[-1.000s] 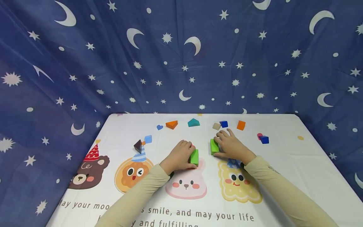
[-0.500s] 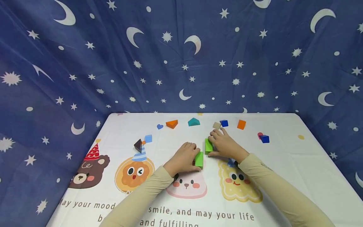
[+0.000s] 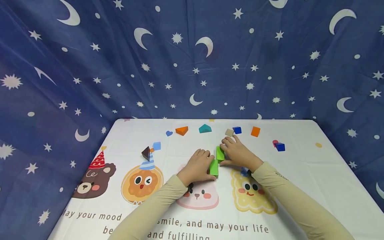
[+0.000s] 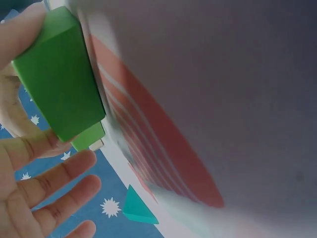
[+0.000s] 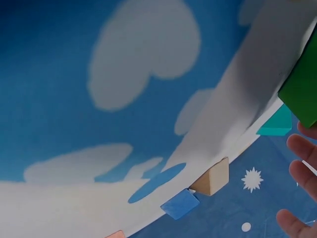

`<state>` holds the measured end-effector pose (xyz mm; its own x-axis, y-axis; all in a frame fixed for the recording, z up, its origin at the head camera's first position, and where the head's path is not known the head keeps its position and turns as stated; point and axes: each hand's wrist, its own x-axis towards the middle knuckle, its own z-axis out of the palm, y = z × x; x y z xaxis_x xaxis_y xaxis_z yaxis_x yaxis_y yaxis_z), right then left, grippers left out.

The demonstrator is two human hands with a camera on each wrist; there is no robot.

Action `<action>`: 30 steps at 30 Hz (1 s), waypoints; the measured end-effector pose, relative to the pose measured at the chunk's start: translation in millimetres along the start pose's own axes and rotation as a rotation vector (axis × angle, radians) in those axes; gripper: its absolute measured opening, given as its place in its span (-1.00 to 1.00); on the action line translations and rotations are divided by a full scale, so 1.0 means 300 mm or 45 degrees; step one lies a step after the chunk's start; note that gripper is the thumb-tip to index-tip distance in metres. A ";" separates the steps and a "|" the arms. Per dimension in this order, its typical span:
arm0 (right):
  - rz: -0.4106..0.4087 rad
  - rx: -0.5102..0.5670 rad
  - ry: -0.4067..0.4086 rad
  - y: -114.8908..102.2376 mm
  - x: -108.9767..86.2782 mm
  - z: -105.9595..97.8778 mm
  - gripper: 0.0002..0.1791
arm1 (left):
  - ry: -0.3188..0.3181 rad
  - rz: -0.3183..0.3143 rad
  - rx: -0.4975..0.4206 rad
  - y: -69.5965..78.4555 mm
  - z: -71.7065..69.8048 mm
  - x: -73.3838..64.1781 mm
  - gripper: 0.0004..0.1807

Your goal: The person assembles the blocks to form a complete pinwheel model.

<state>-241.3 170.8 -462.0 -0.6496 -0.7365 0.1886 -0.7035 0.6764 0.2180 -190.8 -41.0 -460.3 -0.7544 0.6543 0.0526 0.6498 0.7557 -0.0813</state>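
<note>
Near the middle of the table, my left hand (image 3: 198, 167) pinches a green rectangular block (image 3: 214, 168) between thumb and index finger; its other fingers spread out in the left wrist view. My right hand (image 3: 241, 155) holds a second green block (image 3: 220, 153), thumb at the near end and fingers at the far end. The second block lies slightly farther back and to the right, so the two are offset. Their near corners meet or almost meet; whether they touch, I cannot tell. Only part of a green block (image 5: 303, 84) shows in the right wrist view.
Along the back lie an orange block (image 3: 181, 131), a teal block (image 3: 205, 128), a beige block (image 3: 229, 132), a blue block (image 3: 237, 130) and an orange rectangular block (image 3: 255, 131). A dark triangular block (image 3: 146, 153) lies left; another blue block (image 3: 280, 147) lies right.
My left hand has moved right with its green block. The right hand has shifted left with the other, closing the gap between the blocks.
</note>
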 end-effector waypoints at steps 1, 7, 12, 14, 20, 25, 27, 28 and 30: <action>0.001 0.007 -0.003 0.001 0.000 -0.001 -0.18 | -0.003 -0.006 0.005 0.000 0.001 0.000 -0.15; 0.023 0.050 -0.077 0.005 -0.002 -0.019 -0.19 | -0.054 -0.064 0.014 -0.012 -0.003 -0.013 -0.09; 0.027 0.073 -0.081 0.007 -0.002 -0.028 -0.20 | -0.057 -0.062 -0.011 -0.019 -0.009 -0.022 -0.14; 0.015 0.084 -0.066 0.006 0.001 -0.026 -0.20 | -0.050 -0.054 -0.016 -0.016 -0.011 -0.025 -0.16; -0.023 0.100 -0.021 -0.004 0.015 -0.016 -0.19 | -0.049 -0.045 -0.020 -0.007 -0.005 -0.024 -0.18; -0.034 0.084 -0.033 -0.014 0.030 -0.012 -0.17 | -0.052 -0.050 -0.018 -0.004 0.004 -0.027 -0.16; -0.033 0.080 -0.045 -0.015 0.033 -0.010 -0.17 | -0.043 -0.046 -0.016 -0.004 0.006 -0.029 -0.17; -0.031 0.079 -0.045 -0.015 0.034 -0.010 -0.17 | -0.041 -0.045 -0.015 -0.005 0.007 -0.030 -0.18; -0.025 0.084 -0.043 -0.014 0.035 -0.010 -0.18 | -0.041 -0.042 -0.013 -0.005 0.007 -0.032 -0.19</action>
<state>-244.2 160.1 -458.2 -0.6439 -0.7498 0.1519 -0.7331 0.6615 0.1579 -184.9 -48.5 -462.8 -0.7781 0.6277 0.0233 0.6251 0.7774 -0.0697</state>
